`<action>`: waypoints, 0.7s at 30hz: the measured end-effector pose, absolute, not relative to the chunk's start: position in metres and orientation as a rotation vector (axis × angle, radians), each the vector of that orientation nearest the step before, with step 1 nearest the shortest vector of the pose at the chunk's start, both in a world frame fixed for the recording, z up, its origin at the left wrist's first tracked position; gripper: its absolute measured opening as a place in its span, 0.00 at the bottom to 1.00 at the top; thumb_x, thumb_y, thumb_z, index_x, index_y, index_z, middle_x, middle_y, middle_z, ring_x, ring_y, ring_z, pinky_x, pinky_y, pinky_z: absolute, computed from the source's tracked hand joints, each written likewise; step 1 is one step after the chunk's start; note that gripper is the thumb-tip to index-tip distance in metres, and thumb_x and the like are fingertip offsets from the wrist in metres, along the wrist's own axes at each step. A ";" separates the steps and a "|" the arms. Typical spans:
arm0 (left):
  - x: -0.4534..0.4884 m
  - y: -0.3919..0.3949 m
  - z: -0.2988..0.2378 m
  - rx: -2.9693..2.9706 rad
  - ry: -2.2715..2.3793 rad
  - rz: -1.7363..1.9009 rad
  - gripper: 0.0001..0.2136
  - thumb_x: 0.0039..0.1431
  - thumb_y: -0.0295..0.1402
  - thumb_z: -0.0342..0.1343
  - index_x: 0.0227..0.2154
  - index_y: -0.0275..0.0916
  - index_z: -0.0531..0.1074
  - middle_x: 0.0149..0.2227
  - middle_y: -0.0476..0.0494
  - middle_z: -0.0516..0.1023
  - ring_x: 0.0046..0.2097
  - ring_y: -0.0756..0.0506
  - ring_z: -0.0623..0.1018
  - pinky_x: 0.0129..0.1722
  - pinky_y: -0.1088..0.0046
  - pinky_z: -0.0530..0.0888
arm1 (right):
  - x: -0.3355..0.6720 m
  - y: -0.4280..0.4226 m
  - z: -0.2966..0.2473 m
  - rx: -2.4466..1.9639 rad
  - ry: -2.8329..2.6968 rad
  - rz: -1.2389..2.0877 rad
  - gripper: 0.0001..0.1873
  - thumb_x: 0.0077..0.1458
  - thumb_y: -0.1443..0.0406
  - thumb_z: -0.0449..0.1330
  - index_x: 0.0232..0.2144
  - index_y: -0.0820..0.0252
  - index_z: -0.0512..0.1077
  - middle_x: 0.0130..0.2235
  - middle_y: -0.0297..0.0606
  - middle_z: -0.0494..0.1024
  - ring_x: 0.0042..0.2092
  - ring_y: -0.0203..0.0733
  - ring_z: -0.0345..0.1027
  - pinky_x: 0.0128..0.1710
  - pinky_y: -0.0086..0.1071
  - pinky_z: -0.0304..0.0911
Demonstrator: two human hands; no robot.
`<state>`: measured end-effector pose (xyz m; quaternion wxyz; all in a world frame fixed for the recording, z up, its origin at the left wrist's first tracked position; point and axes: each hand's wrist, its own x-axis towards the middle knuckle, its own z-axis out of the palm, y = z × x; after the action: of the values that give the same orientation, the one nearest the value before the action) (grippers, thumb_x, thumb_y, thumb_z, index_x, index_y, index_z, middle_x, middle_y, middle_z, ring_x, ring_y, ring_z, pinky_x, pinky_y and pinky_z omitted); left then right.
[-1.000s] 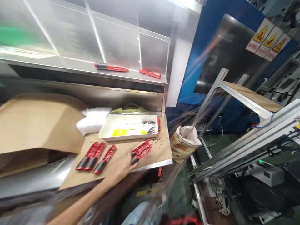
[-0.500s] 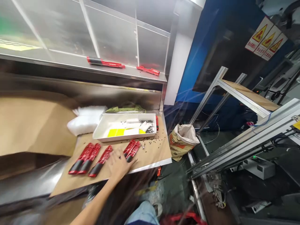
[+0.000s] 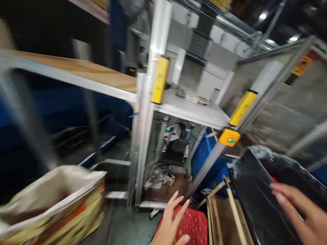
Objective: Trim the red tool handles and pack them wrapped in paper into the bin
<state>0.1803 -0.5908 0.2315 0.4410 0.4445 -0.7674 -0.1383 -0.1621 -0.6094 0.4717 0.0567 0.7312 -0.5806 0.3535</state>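
Right hand (image 3: 296, 211) seemingly on black plastic (image 3: 258, 200), left (image 3: 171, 224) by red crate (image 3: 191, 224); label (image 3: 302, 65) unreadable.

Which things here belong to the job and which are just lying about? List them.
With the job:
black plastic at the right hand
red plastic item below the left hand

Lying about:
paper sack
cardboard box
yellow bar

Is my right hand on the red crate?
No, your right hand lies at the glossy black wrapped object, away from the red perforated crate.
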 end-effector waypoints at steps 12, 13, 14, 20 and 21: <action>-0.030 -0.724 0.334 0.407 -2.325 -0.273 0.36 0.68 0.39 0.51 0.72 0.49 0.38 0.73 0.31 0.43 0.73 0.25 0.41 0.64 0.31 0.55 | -0.368 -0.667 0.569 1.532 -2.552 0.077 0.13 0.62 0.63 0.60 0.29 0.63 0.79 0.32 0.43 0.80 0.35 0.40 0.75 0.42 0.38 0.64; -0.051 -0.732 0.336 0.394 -2.329 -0.250 0.35 0.68 0.39 0.50 0.72 0.49 0.38 0.73 0.31 0.43 0.73 0.24 0.41 0.64 0.31 0.55 | -0.385 -0.676 0.554 1.495 -2.610 0.067 0.13 0.63 0.62 0.60 0.29 0.63 0.78 0.32 0.40 0.80 0.36 0.39 0.75 0.43 0.38 0.66; -0.071 -0.739 0.339 0.383 -2.331 -0.225 0.35 0.68 0.39 0.50 0.72 0.49 0.39 0.73 0.31 0.43 0.73 0.24 0.41 0.64 0.31 0.55 | -0.400 -0.684 0.539 1.461 -2.665 0.064 0.12 0.64 0.61 0.60 0.30 0.62 0.77 0.34 0.38 0.80 0.37 0.39 0.75 0.44 0.39 0.68; -0.177 -0.781 0.341 0.277 -2.309 -0.094 0.33 0.69 0.47 0.46 0.72 0.43 0.46 0.72 0.28 0.51 0.72 0.25 0.48 0.64 0.34 0.56 | -0.474 -0.749 0.449 1.380 -2.892 0.004 0.14 0.66 0.59 0.59 0.47 0.64 0.73 0.48 0.41 0.76 0.47 0.41 0.74 0.47 0.40 0.71; -0.188 -0.788 0.335 0.241 -2.310 -0.086 0.32 0.69 0.49 0.45 0.71 0.42 0.49 0.70 0.28 0.56 0.71 0.26 0.52 0.64 0.34 0.55 | -0.484 -0.761 0.434 1.381 -2.921 -0.048 0.15 0.65 0.59 0.61 0.49 0.63 0.73 0.49 0.41 0.76 0.47 0.42 0.74 0.47 0.41 0.72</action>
<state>-0.1876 -0.7880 0.3352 0.3975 0.0952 -0.9120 -0.0339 -0.4841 -0.7610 0.4343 -0.0451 0.4270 -0.9030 -0.0150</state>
